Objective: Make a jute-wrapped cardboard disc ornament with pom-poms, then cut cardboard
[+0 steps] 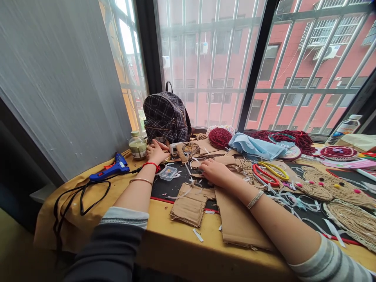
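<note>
My left hand (pixel 158 152) reaches to the back of the table, its fingers over a round item (pixel 162 141) in front of the plaid backpack (pixel 167 117); what its fingers hold, if anything, is hidden. A glass jar (pixel 138 145) stands just left of it. My right hand (pixel 214 171) rests palm down on the craft pile, near a cardboard ring (pixel 195 163) and white strips. Its fingertips are too small to read clearly. Between the hands lies a small clear plastic box (pixel 168 173). Cut cardboard pieces (pixel 188 205) and a larger cardboard sheet (pixel 239 219) lie nearer me.
A blue glue gun (pixel 113 168) with a black cable lies at the left. Toward the right are red-handled (pixel 266 175) and yellow (pixel 274 170) loops, blue cloth (pixel 255 145), dark red yarn (pixel 219 138), coiled rope pieces (pixel 351 219) and a bottle (pixel 345 128).
</note>
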Motion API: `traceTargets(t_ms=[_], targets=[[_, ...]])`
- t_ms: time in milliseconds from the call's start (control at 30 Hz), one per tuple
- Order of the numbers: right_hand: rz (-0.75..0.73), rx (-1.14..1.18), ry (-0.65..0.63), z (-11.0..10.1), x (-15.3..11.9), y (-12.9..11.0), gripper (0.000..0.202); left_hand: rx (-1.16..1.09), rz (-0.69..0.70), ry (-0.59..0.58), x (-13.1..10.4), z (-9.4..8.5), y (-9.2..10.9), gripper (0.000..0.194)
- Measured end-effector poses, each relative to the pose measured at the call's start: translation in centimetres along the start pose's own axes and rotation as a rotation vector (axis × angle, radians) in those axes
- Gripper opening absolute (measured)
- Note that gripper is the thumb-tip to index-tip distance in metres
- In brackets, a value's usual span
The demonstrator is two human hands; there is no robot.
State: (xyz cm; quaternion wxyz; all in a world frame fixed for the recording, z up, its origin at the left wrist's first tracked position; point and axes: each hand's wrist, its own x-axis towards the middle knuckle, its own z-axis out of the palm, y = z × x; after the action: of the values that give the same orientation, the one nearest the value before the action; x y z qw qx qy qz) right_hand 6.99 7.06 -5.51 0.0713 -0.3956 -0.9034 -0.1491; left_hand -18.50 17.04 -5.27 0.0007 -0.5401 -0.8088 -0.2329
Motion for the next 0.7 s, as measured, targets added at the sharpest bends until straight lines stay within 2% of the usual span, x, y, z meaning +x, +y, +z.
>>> traceTargets(t_ms=[200, 433, 700], targets=[[-0.010, -0.005, 0.003, 0.1, 0.1, 0.0, 0.020, -0.014, -0.003, 0.024, -0.6, -0.3, 0.2, 0.115], [-0.019, -0.012, 0.004, -0.1, 0.0, 0.0, 0.019, -0.038, -0.072, 0.094, -1.4, 0.0, 1.3, 0.113], [-0.019, -0.025, 0.004, -0.1, -0.1, 0.0, 0.019, -0.079, -0.067, 0.114, -1.8, -0.3, 1.5, 0.100]])
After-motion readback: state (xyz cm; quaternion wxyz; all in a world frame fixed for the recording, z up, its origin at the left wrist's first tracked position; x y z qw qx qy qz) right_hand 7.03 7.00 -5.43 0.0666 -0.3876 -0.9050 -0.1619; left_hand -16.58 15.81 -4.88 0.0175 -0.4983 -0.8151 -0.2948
